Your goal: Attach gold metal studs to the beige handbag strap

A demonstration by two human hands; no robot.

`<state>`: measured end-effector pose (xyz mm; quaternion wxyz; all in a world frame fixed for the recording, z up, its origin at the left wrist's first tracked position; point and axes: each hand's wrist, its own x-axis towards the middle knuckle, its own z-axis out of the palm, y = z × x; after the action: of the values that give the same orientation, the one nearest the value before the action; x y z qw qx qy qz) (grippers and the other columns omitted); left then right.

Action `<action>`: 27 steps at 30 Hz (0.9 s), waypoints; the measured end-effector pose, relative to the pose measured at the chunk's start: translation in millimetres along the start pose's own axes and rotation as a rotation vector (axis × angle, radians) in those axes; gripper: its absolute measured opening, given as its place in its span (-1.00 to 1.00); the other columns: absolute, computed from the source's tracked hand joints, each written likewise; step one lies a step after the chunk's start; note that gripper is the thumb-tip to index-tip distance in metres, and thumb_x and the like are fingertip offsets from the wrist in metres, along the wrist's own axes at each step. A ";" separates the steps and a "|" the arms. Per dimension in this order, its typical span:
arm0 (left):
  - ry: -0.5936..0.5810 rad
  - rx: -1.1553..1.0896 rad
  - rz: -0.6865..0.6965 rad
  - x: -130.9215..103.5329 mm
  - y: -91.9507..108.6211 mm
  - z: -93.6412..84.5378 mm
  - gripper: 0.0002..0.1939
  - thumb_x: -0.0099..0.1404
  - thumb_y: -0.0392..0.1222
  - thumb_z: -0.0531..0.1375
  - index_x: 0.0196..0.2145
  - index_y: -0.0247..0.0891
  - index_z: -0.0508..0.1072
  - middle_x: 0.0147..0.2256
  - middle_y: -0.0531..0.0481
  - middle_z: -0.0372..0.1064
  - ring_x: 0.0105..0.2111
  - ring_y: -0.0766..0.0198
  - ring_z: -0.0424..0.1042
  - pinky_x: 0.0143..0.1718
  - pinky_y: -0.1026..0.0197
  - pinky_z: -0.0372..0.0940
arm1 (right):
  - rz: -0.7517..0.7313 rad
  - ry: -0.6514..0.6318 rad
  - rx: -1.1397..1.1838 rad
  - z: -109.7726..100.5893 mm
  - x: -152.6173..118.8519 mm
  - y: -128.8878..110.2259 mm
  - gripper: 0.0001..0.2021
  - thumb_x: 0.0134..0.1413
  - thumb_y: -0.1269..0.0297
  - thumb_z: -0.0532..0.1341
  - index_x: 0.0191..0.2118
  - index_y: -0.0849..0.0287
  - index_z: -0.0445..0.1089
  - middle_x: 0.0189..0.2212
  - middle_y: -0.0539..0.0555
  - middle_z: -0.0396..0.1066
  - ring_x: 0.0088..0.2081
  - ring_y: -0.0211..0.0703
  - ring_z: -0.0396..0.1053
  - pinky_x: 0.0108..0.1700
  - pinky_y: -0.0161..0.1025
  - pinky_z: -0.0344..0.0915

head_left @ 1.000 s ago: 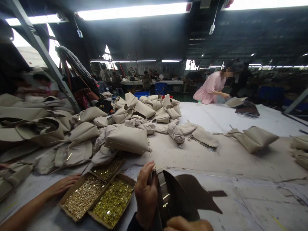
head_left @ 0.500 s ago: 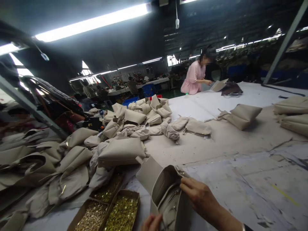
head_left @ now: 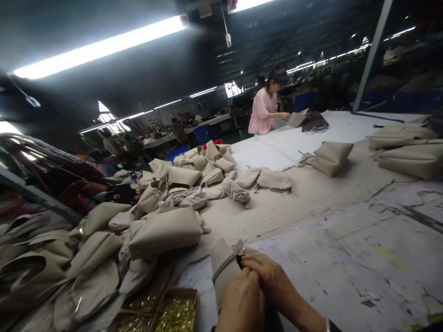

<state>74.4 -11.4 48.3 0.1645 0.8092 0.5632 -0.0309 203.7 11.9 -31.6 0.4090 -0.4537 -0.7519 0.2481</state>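
A beige bag (head_left: 222,261) lies on the table close in front of me, its far end pointing away. My left hand (head_left: 242,297) is closed on the bag's upper edge, fingers curled. Right against it, my right hand (head_left: 266,272) pinches the same edge near a small dark gap in the bag. The fingertips of both hands meet there, and whatever small part they pinch is hidden. Most of the bag's near side is covered by my hands.
Left of the bag stand cardboard trays (head_left: 198,299) of small gold metal pieces. Beyond them, beige bags (head_left: 166,233) and pouches (head_left: 235,191) are heaped. More bags (head_left: 411,159) lie at the right. A person in pink (head_left: 265,110) works across the white table (head_left: 263,152).
The bag was gaping with its flap out to the left; now its mouth is mostly covered. My left hand has risen to join my right at the edge. The view has shifted right.
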 end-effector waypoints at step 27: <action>-0.164 0.281 0.071 71.9 -42.2 -24.9 -0.67 0.30 -0.45 0.09 -0.12 -0.51 0.62 -0.15 -0.48 0.60 -0.07 -0.21 0.61 -0.02 -0.09 0.44 | 0.030 0.109 0.256 -16.8 33.7 49.3 -0.49 0.08 0.59 0.06 0.04 0.10 0.58 0.01 0.12 0.62 0.05 -0.07 0.56 0.15 -0.08 0.47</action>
<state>58.3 74.0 45.1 0.0961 0.8383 0.5091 -0.1694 232.9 64.8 -46.0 0.5002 -0.4216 -0.6839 0.3230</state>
